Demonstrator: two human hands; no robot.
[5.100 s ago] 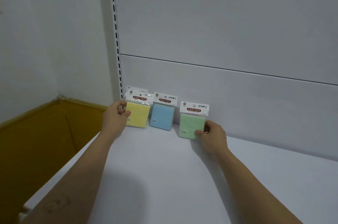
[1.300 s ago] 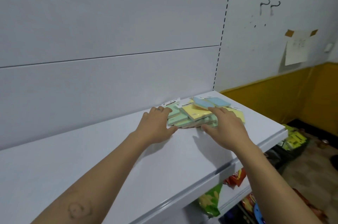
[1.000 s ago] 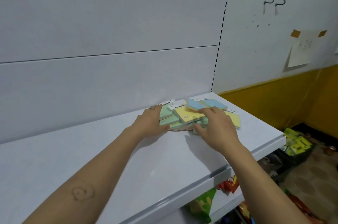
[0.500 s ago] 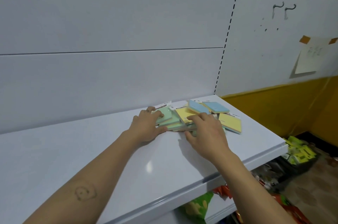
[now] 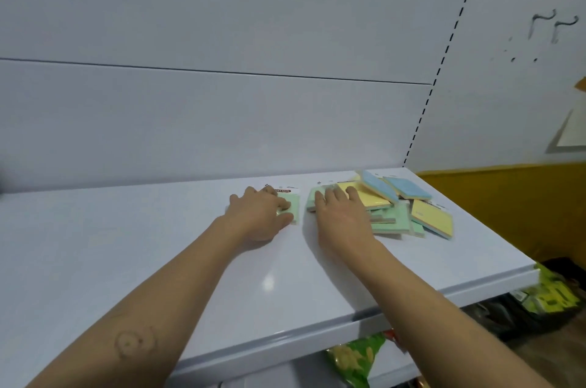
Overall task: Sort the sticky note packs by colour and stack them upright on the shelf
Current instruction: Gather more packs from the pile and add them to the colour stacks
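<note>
the left hand (image 5: 258, 218) lay on a lone green pack (image 5: 293, 205) that sat flat on the white shelf (image 5: 222, 276), just apart from the rest. its fingers curled over the top of the pack and the thumb pressed at the near edge, so it looked to be gripping it, though the blur made the hold hard to read for sure. the pack's white header card pointed toward the back panel (image 5: 222, 121).

the right hand (image 5: 344, 218) rested beside it on the pile (image 5: 390, 219) of packs, its fingers straight and laid flat, holding nothing. the fingertips reached onto the pile's left edge and onto a yellow pack (image 5: 371, 199) near the top. the pile was loose and fanned out, every pack lying flat: green ones at the bottom and front, two blue packs (image 5: 379, 186) toward the back, and a second yellow pack (image 5: 431, 219) slid off to the right, near the shelf's end. the two hands were close but not touching.

behind the pile a slotted upright (image 5: 444, 54) ran up the right edge of the back panel. below the shelf's front lip a green snack bag (image 5: 352, 359) showed — and more bright packets (image 5: 551, 295) lay lower down at the right, by a yellow-painted wall (image 5: 507, 203).
</note>
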